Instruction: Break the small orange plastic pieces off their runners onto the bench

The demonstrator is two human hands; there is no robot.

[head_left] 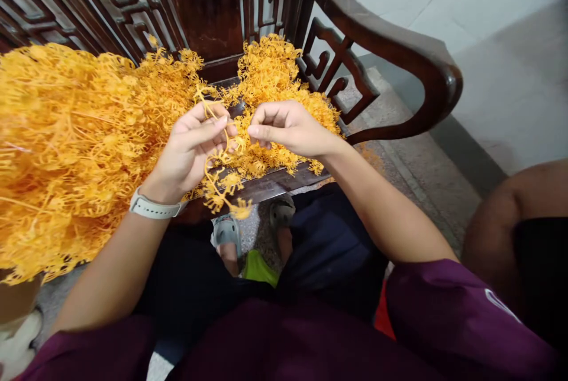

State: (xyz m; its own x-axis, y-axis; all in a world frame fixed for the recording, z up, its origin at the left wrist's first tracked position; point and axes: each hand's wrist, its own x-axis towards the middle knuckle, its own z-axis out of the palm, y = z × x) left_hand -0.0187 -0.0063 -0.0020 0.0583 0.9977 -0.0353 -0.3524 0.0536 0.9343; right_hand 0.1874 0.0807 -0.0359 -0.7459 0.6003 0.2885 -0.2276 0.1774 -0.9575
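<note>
My left hand point(189, 147), with a pale watch band on the wrist, pinches a yellow artificial flower stem point(215, 186) between thumb and fingers. The stem's top rises above the fingers, and its frilly lower branches dangle below the hand. Just to the right, my right hand point(295, 126) is closed in a pinch, thumb against forefinger. Whatever sits between those fingertips is too small to name. Behind and below my right hand lies a heap of yellow artificial flower sprigs point(270, 70). A much larger pile of the same sprigs point(84, 115) rises to the left of my left hand.
Both piles rest on a dark carved wooden bench point(275, 184) with a latticed back. Its curved armrest point(390, 44) stands at the right. Another person's bare limb point(510, 209) shows at the right edge. A bright green object point(260, 268) lies between my feet.
</note>
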